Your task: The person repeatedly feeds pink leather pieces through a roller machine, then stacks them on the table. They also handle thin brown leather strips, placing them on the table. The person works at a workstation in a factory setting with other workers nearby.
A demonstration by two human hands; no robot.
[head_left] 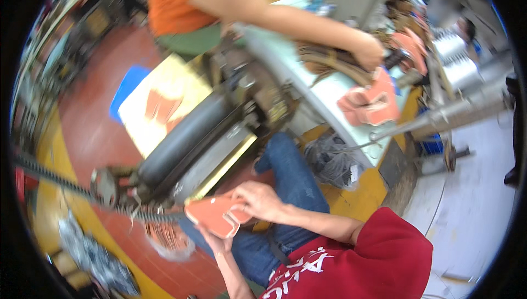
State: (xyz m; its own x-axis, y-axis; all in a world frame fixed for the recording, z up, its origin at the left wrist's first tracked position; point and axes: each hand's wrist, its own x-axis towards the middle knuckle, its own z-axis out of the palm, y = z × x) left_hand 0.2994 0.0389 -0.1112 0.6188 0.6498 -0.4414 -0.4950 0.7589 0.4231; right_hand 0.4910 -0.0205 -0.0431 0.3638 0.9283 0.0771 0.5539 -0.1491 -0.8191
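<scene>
Nearest, the left hand (217,244) comes up under the orange shoe piece (214,215) from 6 o'clock. Its fingers are mostly hidden, so I cannot tell their grip. The right hand (263,201), at 3 o'clock, has its fingers clamped on that end. The piece's long axis runs 9 to 3. Beyond lies a black roller (181,141), and farther at 1 o'clock a co-worker's hand (368,52) rests on the bench (285,63).

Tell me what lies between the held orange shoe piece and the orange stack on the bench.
In the head view, a blue-jeaned knee lies between the orange shoe piece and the orange stack, a crumpled grey bag beside it.
</scene>
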